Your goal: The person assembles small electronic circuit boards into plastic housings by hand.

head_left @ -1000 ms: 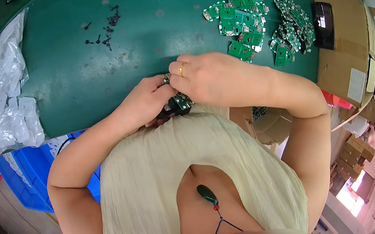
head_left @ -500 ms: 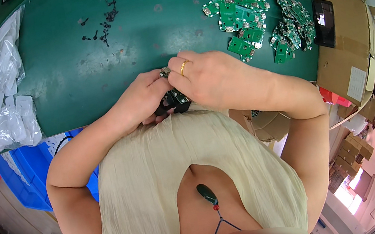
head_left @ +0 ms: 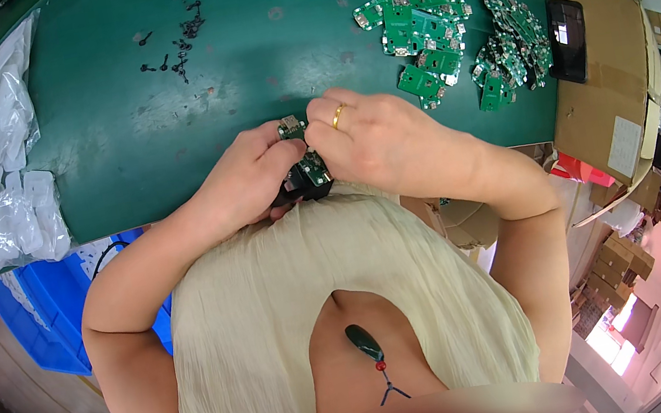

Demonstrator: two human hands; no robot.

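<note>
Near the table's front edge, close to my body, my left hand point(head_left: 248, 175) grips a small green circuit board point(head_left: 312, 169) with metal connectors. A black part point(head_left: 317, 192) sits against the lower end of that board, and some left fingers curl beneath it. My right hand point(head_left: 375, 135), with a gold ring on one finger, is closed right beside the board's right edge. Its fingertips are bent inward and partly hidden, so what they pinch, if anything, does not show.
Many loose green circuit boards point(head_left: 425, 30) lie in heaps at the far right, beside a cardboard box point(head_left: 602, 101) with a black phone-like device point(head_left: 568, 41). Small black pieces point(head_left: 191, 29) lie scattered at the back. Plastic bags of whitish parts point(head_left: 1, 167) cover the left; a blue bin point(head_left: 46, 323) stands below.
My right hand has shifted slightly right, off the upper end of the board, so more of the board and its connector shows. My left hand keeps its grip in nearly the same place.
</note>
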